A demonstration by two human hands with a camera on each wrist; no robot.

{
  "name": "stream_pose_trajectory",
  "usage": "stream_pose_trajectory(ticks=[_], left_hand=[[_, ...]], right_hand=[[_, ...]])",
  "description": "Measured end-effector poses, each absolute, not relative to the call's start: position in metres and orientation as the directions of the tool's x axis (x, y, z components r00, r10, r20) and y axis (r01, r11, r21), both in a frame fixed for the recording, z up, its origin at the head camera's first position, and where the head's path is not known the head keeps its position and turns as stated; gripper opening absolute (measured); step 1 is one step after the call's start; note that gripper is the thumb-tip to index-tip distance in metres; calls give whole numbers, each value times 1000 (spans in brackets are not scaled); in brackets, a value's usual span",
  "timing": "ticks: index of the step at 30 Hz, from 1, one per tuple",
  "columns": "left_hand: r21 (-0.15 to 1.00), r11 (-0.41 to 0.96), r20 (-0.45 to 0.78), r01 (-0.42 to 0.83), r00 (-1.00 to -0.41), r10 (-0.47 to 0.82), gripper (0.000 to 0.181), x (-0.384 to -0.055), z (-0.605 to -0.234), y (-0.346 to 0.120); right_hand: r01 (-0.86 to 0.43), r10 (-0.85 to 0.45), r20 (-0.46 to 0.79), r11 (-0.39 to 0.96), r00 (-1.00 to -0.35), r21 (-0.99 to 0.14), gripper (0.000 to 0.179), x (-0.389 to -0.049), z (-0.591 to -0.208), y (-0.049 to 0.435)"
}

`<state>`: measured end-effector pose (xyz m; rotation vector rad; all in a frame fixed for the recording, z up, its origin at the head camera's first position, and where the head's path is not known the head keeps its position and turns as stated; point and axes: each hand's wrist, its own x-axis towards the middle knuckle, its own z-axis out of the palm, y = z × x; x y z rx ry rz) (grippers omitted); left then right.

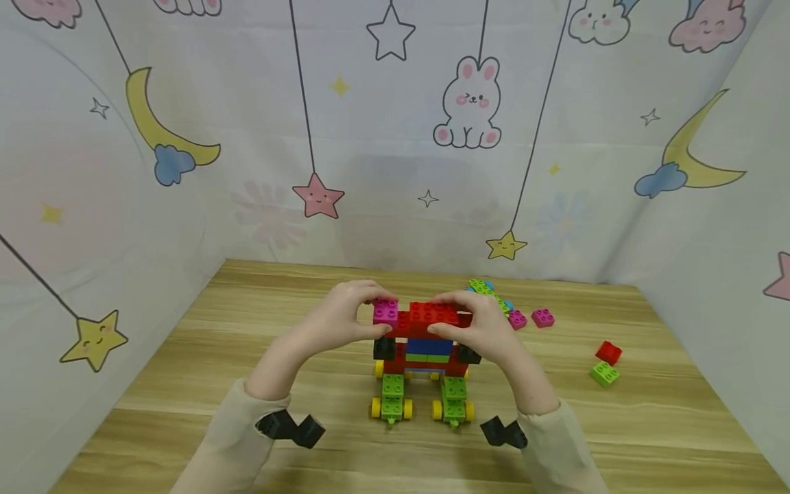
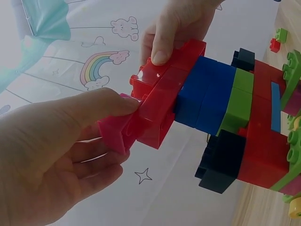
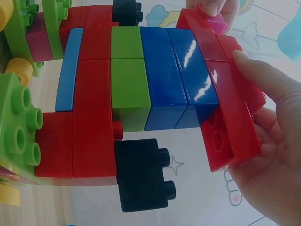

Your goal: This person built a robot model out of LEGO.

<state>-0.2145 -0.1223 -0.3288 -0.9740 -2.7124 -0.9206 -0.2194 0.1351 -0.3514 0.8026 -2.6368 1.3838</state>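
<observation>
A tall figure of toy building bricks stands before me. My left hand (image 1: 333,315) pinches a pink brick (image 1: 385,312) between thumb and fingers, at the left end of the red top row (image 2: 164,96). My right hand (image 1: 484,328) grips a red brick (image 1: 432,313) on that row's right part, thumb on the near side and fingers behind. Below come blue bricks (image 3: 162,77), green bricks (image 3: 129,89) and a wider red section (image 3: 94,99). A black brick (image 3: 141,174) juts out at each side. Two green bases with yellow wheels (image 1: 376,407) carry it.
Behind the right hand lies a green and blue brick piece (image 1: 487,293), with pink bricks (image 1: 543,318) beside it. Farther right on the wooden table (image 1: 247,302) are a red brick (image 1: 608,353) and a green brick (image 1: 604,374). A patterned cloth (image 1: 382,206) hangs behind.
</observation>
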Motion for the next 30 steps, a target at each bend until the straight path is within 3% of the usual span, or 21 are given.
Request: stream_pose_trajectory(ticks=[30], left_hand=[[571,636,219,518,-844,490,37,-215,-321,-117]], right_hand=[[-495,-423,311,450,-851,-744,36,-221,-353,135]])
